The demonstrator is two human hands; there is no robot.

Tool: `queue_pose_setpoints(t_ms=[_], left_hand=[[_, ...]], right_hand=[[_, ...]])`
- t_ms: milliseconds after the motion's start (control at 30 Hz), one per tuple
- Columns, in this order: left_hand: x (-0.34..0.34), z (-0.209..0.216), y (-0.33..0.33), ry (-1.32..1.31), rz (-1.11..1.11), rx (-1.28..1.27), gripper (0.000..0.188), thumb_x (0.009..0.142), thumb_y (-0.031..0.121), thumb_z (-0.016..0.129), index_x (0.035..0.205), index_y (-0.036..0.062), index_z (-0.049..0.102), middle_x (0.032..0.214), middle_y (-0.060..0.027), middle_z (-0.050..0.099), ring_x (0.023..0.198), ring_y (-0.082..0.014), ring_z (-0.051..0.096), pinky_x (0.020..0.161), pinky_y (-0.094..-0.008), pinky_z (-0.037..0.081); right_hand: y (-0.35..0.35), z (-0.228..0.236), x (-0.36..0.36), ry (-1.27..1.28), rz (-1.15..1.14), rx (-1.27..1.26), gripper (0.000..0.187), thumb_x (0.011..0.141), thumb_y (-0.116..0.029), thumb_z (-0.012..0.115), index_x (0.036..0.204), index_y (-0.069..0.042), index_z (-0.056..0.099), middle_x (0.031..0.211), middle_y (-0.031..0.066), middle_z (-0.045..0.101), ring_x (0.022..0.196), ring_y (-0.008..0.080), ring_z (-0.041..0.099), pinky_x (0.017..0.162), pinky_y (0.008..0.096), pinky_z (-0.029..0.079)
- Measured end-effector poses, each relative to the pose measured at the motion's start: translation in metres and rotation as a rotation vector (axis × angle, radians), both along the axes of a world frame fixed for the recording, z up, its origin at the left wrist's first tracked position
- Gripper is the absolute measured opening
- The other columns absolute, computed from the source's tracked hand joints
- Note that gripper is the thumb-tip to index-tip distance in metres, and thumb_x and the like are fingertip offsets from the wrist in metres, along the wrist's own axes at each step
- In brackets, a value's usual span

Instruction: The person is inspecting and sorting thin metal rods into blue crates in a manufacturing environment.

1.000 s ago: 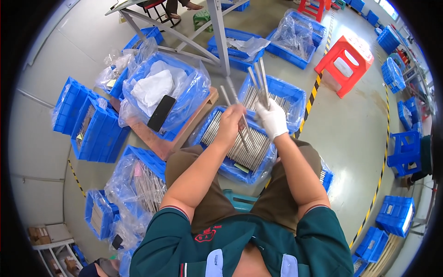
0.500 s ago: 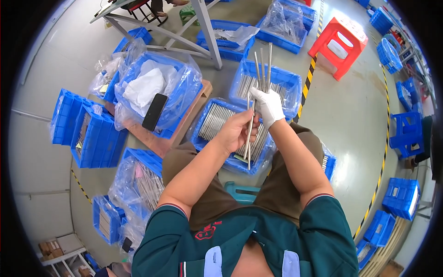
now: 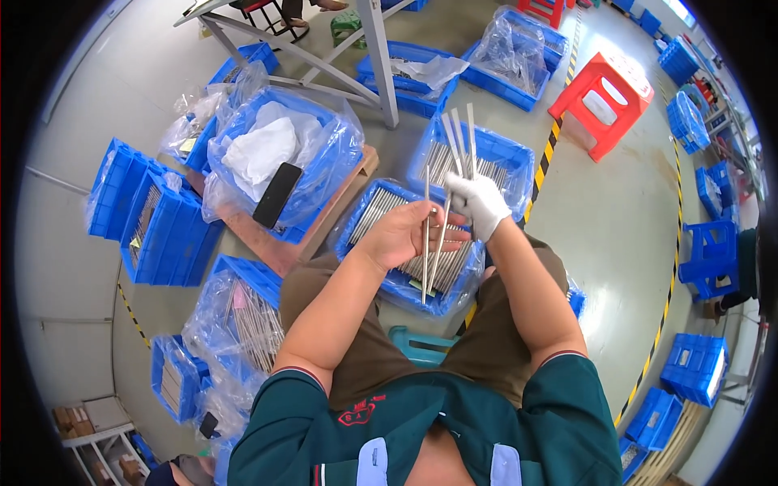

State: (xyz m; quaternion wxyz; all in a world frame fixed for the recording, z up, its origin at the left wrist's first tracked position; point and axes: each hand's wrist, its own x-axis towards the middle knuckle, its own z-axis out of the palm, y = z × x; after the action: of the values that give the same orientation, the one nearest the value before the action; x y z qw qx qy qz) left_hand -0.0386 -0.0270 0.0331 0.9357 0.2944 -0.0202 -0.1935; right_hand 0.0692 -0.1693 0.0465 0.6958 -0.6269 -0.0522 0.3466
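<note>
My bare left hand (image 3: 397, 236) has a thin metal rod (image 3: 425, 251) at its thumb, with the fingers stretched behind it. A second rod (image 3: 440, 253) slants across those fingers toward my right hand. In a white glove, my right hand (image 3: 480, 204) is closed round several metal rods (image 3: 460, 146) that fan out above it. Below both hands is a blue crate (image 3: 387, 285) lined with clear plastic, holding rows of similar rods. Just beyond it stands another blue crate (image 3: 519, 162) with more rods, partly hidden by my right hand.
To the left, a plastic-lined crate (image 3: 320, 206) on a wooden pallet (image 3: 279, 253) bears white sheeting and a black phone (image 3: 276, 195). A red stool (image 3: 600, 101) stands far right, past striped floor tape (image 3: 545, 162). A metal table leg (image 3: 378, 65) rises at the far side.
My left hand has shifted slightly left and its fingers have loosened and straightened. The two lower rods have spread apart. My right hand still grips its rods, slightly lower in view.
</note>
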Motion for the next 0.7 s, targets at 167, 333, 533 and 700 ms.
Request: queue_pose_setpoints(t_ms=[167, 333, 533, 700], left_hand=[[-0.002, -0.004, -0.008, 0.066, 0.010, 0.100, 0.033, 0.089, 0.037, 0.055, 0.092, 0.0043, 0.059, 0.090, -0.0041, 0.056, 0.073, -0.0149, 0.053, 0.062, -0.0282, 0.044], [0.001, -0.005, 0.003, 0.071, 0.127, 0.098, 0.029, 0.088, 0.032, 0.058, 0.092, 0.0037, 0.059, 0.079, -0.0005, 0.048, 0.065, -0.0109, 0.046, 0.058, -0.0255, 0.039], [0.013, -0.016, 0.030, 0.226, 0.561, 0.072, 0.022, 0.090, 0.026, 0.057, 0.088, 0.0037, 0.060, 0.073, -0.0019, 0.051, 0.065, -0.0154, 0.052, 0.066, -0.0351, 0.050], [0.024, -0.017, 0.038, 0.184, 0.690, -0.059, 0.030, 0.088, 0.033, 0.059, 0.098, 0.0038, 0.057, 0.069, 0.0002, 0.049, 0.064, -0.0130, 0.048, 0.062, -0.0308, 0.042]], right_hand=[[0.008, -0.003, -0.007, -0.151, 0.179, -0.124, 0.021, 0.081, -0.024, 0.065, 0.075, -0.005, 0.063, 0.062, 0.0018, 0.058, 0.052, 0.0060, 0.050, 0.046, 0.0222, 0.040], [0.013, -0.006, -0.007, -0.401, 0.104, -0.267, 0.038, 0.085, -0.039, 0.055, 0.080, -0.002, 0.062, 0.061, 0.0052, 0.058, 0.055, 0.0126, 0.055, 0.056, 0.0293, 0.044], [0.001, 0.000, -0.020, -0.275, 0.102, -0.261, 0.039, 0.089, -0.037, 0.052, 0.087, 0.001, 0.061, 0.058, 0.0061, 0.057, 0.043, 0.0077, 0.043, 0.041, 0.0220, 0.033], [-0.005, -0.001, -0.027, -0.322, 0.207, -0.289, 0.036, 0.089, -0.035, 0.052, 0.087, 0.000, 0.062, 0.059, 0.0049, 0.057, 0.043, 0.0076, 0.043, 0.041, 0.0222, 0.034]])
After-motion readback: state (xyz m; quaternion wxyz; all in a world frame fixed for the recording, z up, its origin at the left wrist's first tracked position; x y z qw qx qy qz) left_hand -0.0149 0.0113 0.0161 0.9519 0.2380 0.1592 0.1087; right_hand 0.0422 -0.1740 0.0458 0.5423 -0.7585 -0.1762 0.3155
